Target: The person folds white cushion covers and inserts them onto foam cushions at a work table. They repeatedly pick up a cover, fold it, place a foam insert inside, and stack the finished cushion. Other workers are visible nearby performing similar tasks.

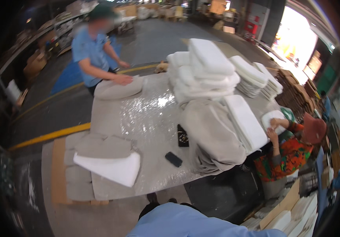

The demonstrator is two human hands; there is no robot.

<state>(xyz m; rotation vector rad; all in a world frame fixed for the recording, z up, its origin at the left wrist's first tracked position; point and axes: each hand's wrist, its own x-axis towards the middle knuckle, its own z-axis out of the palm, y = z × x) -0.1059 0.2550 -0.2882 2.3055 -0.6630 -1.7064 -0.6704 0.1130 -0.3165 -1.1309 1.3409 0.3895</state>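
Note:
Neither of my hands shows; only my blue shirt comes in at the lower edge. In front of me is a table with a shiny, plastic-looking top. Near its left front lies a tapered white foam piece, partly over flat grey fabric pieces. A dark phone lies near the middle of the front edge, with a black patterned item just beyond it. To the right, grey fabric covers are heaped up beside a long white foam pad.
White foam pads are stacked high at the far right of the table, with more piles beside them. A person in blue touches a grey cushion at the far left. Another person handles a white piece at right.

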